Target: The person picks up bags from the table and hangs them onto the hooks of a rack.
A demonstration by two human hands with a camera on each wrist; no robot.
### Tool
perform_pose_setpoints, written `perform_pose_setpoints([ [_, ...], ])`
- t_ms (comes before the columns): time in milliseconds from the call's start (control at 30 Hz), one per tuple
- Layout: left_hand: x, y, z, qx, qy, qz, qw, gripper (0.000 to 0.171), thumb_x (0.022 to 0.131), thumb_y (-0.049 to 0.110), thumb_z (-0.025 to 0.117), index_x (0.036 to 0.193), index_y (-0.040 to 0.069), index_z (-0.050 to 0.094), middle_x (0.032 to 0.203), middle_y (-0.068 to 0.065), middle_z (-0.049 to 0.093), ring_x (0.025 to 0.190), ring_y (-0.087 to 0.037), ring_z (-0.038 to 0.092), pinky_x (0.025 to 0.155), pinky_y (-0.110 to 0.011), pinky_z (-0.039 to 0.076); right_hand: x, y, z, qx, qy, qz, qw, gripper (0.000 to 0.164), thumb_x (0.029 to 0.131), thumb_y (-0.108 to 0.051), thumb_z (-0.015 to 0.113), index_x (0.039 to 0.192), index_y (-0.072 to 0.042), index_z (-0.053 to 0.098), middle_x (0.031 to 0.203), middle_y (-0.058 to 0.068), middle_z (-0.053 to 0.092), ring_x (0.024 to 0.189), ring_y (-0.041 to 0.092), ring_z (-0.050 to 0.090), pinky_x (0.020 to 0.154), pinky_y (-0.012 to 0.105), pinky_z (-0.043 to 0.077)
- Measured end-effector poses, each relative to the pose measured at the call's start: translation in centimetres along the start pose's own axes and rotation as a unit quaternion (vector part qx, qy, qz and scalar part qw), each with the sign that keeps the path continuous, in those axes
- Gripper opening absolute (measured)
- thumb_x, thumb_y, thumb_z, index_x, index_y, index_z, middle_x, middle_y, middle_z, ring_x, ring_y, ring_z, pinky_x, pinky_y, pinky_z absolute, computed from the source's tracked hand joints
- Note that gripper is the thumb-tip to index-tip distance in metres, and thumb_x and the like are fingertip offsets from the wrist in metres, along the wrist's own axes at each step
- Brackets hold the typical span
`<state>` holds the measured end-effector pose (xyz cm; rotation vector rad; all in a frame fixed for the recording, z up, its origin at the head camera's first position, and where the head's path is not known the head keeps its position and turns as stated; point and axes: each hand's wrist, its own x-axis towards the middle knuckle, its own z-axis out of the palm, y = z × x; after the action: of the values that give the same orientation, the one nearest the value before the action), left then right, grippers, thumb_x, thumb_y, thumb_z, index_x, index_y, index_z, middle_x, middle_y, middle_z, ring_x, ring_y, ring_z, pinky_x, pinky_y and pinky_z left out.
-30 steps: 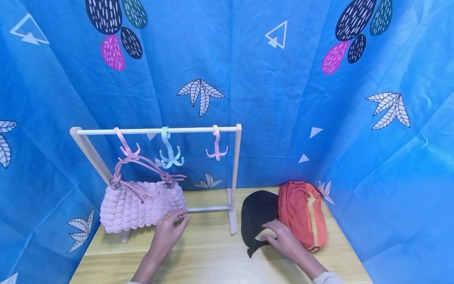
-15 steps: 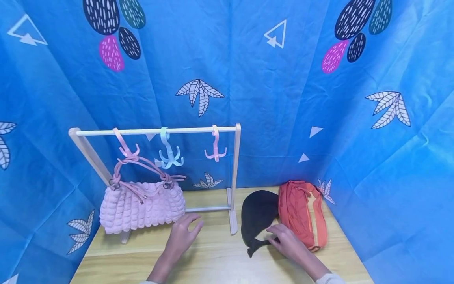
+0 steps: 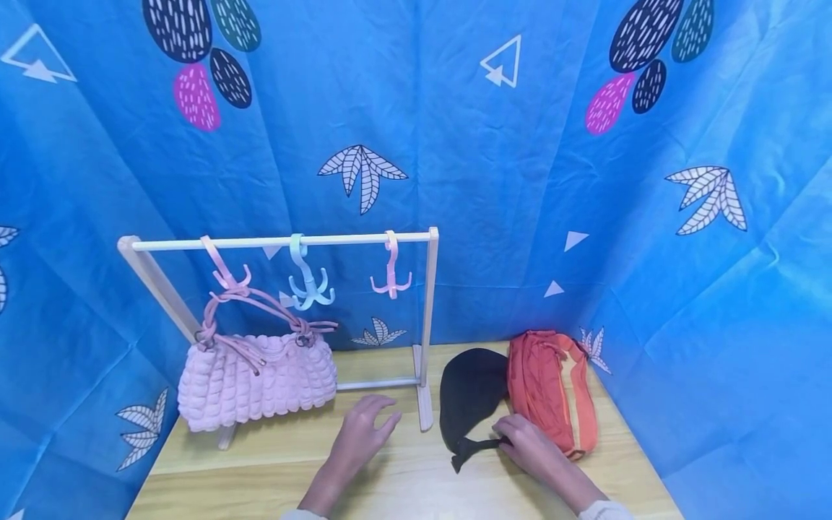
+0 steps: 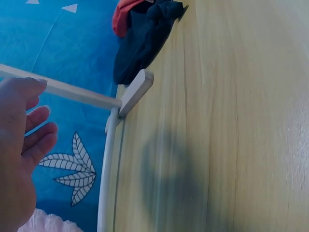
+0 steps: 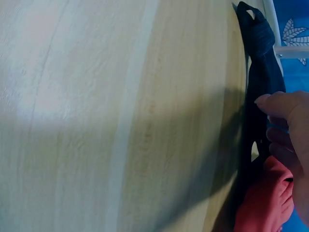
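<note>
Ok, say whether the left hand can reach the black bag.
Likely yes: the left hand is empty, and in front of the rack's foot only tabletop separates it from the black bag.

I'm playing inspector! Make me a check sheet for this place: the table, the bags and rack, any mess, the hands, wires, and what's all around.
Surface: pale wood-grain table.
Job's things: pink bag hangs from one pink hook on the rack; blue hook and other pink hook hold nothing; black bag lies beside the red bag.
Clutter: nothing seen.
Hands: left hand in front of the rack, holding nothing; right hand at the black bag's near end, grip unclear.
Cables: nothing seen.
Surroundings: blue cloth printed with leaves, triangles and drop shapes.
</note>
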<state>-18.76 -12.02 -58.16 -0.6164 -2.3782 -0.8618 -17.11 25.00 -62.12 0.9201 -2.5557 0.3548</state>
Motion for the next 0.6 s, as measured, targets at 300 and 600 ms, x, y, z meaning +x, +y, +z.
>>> perform_pose_setpoints([
  [300,0.3,0.9,2.3,0.031,0.006,0.08,0.9963,0.031,0.075,0.019,0.091,0.102,0.011,0.078,0.102,-0.005,0.079,0.096,-0.02,0.075,0.087,-0.032,0.063,-0.9,0.9,0.8,-0.016,0.008,-0.019,1.0,0.031,0.066,-0.006,0.092,0.091,-0.014,0.075,0.089,-0.003,0.07,0.084,0.014,0.065,0.075,0.029,0.061],
  [600,0.6,2.3,4.6,0.039,-0.012,0.123,0.9915,0.029,0.076,0.023,0.091,0.1,0.014,0.078,0.101,0.0,0.078,0.097,-0.014,0.073,0.088,-0.025,0.061,-0.9,1.2,0.6,-0.017,0.005,-0.01,1.0,0.03,0.068,-0.004,0.09,0.094,-0.012,0.075,0.092,-0.002,0.07,0.087,0.016,0.067,0.078,0.031,0.062],
])
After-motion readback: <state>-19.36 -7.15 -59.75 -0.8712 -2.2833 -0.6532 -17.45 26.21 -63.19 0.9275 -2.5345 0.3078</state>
